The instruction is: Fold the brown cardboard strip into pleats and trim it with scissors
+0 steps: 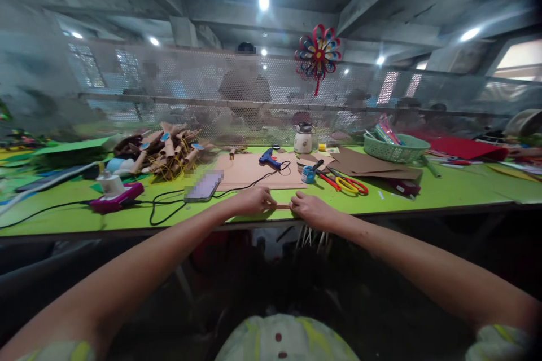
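Observation:
Near the front edge of the green table, my left hand [256, 202] and my right hand [311, 210] face each other. Their closed fingers grip opposite ends of a thin brown paper strip [283, 206], which lies low over the tabletop. Just beyond them lies a sheet of brown cardboard [237, 177]. On it rests a blue glue gun [270, 159] with a black cord. A small blue jar [308, 175] with a dark tool across its top stands right of the sheet. Red-handled and yellow-handled scissors [347, 185] lie beside the jar.
On the left are a phone [204, 186], a purple power strip [116, 197], loose cords and a heap of brown paper pieces [169, 152]. Farther back stand a white jug [304, 140] and a green basket [396, 148]. A perforated screen [190, 82] with a paper flower [319, 55] rises behind.

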`<state>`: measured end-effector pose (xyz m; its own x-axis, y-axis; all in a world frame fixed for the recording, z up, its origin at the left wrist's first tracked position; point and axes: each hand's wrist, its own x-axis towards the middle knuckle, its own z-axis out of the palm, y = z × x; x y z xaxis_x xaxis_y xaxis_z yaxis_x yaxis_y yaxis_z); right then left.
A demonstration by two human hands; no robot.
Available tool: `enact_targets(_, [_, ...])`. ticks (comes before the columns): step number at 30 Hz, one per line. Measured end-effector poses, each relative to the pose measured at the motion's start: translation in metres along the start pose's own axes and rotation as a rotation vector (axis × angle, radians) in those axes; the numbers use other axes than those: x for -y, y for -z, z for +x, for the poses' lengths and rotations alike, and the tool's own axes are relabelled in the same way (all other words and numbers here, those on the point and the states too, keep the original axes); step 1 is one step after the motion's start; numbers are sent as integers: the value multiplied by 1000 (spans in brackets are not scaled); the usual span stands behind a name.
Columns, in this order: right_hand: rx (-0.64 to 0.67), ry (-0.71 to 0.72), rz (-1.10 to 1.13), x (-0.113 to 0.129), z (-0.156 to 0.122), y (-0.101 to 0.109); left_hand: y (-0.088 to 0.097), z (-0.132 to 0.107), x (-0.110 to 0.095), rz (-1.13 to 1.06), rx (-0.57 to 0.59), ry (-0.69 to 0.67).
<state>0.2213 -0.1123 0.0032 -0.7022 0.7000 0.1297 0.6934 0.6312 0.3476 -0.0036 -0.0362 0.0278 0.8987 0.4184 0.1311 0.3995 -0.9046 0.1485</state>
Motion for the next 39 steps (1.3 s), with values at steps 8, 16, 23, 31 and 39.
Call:
enact_targets(8, [-69, -18, -5, 2, -4, -9, -1, 38, -5, -88, 138, 368])
enact_targets(16, [-170, -92, 60, 7, -12, -12, 3, 51, -3, -107, 351, 457])
enact_targets(23, [-359, -174, 320, 6, -18, -31, 2, 41, -15, -94, 314, 484])
enact_targets(31, [-472, -296, 764, -17, -12, 1, 6, 19, -38, -83, 55, 379])
enact_targets(39, [-357, -273, 1071, -3, -10, 32, -2, -11, -68, 73, -322, 143])
